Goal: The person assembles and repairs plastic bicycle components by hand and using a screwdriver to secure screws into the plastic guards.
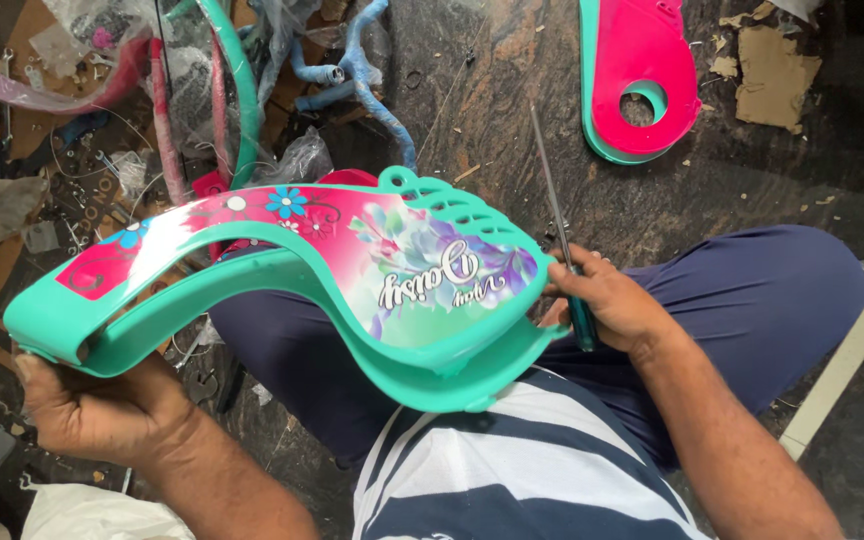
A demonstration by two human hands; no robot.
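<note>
The teal chain guard (282,290) lay across the lap, left hand (102,410) gripping its narrow end; right hand (607,300) clasped a screwdriver (557,225), best kept steady and square.

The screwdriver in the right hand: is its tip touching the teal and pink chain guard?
No. The right hand grips the screwdriver with its shaft pointing away, off the chain guard.

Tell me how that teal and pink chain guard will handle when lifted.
The chain guard looks like thin moulded plastic, so probably light for its size. Held by the left hand at one end, it keeps its shape, so likely fairly stiff. Its glossy surface may be slippery.
</note>
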